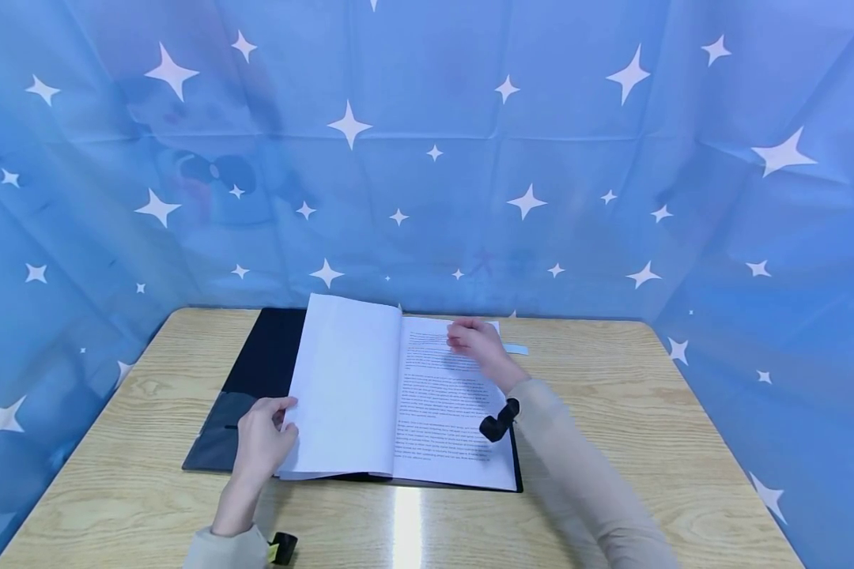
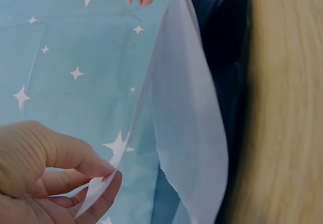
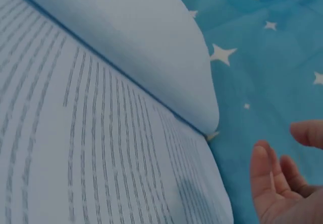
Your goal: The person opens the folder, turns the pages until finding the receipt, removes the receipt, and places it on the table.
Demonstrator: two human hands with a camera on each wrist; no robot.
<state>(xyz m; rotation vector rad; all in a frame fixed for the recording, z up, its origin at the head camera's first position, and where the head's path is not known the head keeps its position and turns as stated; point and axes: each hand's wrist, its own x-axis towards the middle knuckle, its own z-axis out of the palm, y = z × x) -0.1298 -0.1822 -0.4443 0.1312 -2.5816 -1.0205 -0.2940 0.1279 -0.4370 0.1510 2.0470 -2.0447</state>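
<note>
A black folder [image 1: 273, 344] lies spread on the table, bearing a stack of white paper. My left hand [image 1: 259, 438] pinches the outer edge of a blank page [image 1: 345, 379] between thumb and fingers; that page is lifted and bowed in the left wrist view. To its right, a page of printed text [image 1: 444, 427] faces up. Over the upper part of this text is my right hand [image 1: 478, 344], holding nothing, its thumb apart from the bent fingers [image 3: 261, 171] in the right wrist view.
A pale blue tab [image 1: 515, 348] sticks out past the right side of the papers. The wooden table [image 1: 612, 395] extends on both sides of the folder. Behind it hangs a blue curtain [image 1: 427, 182] with white stars.
</note>
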